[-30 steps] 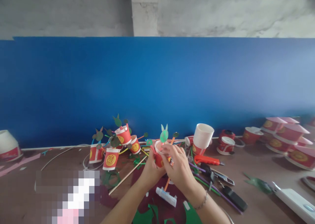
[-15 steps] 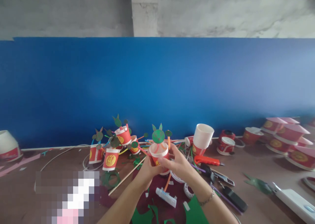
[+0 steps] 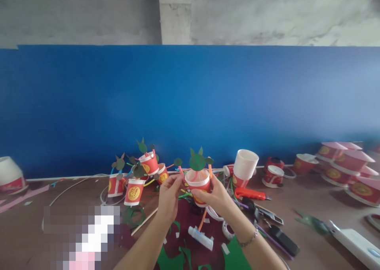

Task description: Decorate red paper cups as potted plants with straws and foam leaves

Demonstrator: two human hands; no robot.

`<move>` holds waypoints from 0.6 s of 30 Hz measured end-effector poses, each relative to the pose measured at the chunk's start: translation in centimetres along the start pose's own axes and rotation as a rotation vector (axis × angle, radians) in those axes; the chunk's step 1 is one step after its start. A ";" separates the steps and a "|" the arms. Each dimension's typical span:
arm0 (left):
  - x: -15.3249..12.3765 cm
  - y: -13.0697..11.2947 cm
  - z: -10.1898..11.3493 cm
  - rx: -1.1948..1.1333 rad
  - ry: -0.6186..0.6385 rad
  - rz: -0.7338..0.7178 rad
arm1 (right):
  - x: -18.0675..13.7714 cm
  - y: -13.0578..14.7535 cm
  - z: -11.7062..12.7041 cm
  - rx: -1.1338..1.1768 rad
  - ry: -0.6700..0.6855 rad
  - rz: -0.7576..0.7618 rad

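My right hand (image 3: 218, 197) grips a small red paper cup (image 3: 199, 187) with a white rim, held upright above the table. A green paper rabbit-shaped head (image 3: 197, 161) on a stick and an orange straw (image 3: 209, 169) rise out of the cup. My left hand (image 3: 168, 195) pinches a thin pink straw with a green paper disc (image 3: 178, 162) at the cup's left side. Below my hands lie dark red and green paper scraps (image 3: 190, 254) and a white glue tube (image 3: 201, 237).
Several finished cup crafts (image 3: 139, 179) stand at the left by the blue wall. An upturned white cup (image 3: 245, 164), an orange cutter (image 3: 248, 193), scissors (image 3: 261, 211), a black key fob (image 3: 282, 238), stacked red bowls (image 3: 347, 165) and a white power strip (image 3: 354, 242) lie to the right.
My hands lifted the cup a little and turned it upright. My left hand left the cup's body and now pinches the side straw, while my right hand keeps hold of the cup.
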State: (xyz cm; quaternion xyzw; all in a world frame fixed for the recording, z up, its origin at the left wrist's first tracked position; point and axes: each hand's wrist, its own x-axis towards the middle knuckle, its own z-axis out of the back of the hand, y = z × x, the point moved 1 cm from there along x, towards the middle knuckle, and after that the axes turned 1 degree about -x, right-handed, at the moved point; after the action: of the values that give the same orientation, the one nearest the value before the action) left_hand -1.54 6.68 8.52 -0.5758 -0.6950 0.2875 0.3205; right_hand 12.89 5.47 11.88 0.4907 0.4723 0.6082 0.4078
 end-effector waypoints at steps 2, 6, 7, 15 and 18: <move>0.1 -0.1 0.1 0.040 0.030 -0.001 | 0.0 0.1 0.1 -0.021 0.020 -0.011; 0.0 -0.5 0.2 0.117 0.005 -0.037 | 0.0 -0.1 0.2 -0.019 0.042 -0.072; 0.0 -0.6 0.1 0.144 0.010 -0.040 | 0.0 -0.3 0.1 -0.032 0.050 -0.083; -0.7 -0.3 -0.2 0.299 0.053 0.107 | -0.4 -2.2 -0.9 -0.116 0.209 -0.159; -0.7 0.2 -0.4 0.206 0.025 0.088 | -0.3 -2.4 -0.8 -0.130 0.188 -0.153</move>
State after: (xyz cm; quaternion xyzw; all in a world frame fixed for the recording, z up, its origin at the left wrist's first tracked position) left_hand -1.01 6.09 8.51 -0.5732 -0.6319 0.3642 0.3737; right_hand 12.22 5.58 9.46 0.3666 0.5041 0.6481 0.4376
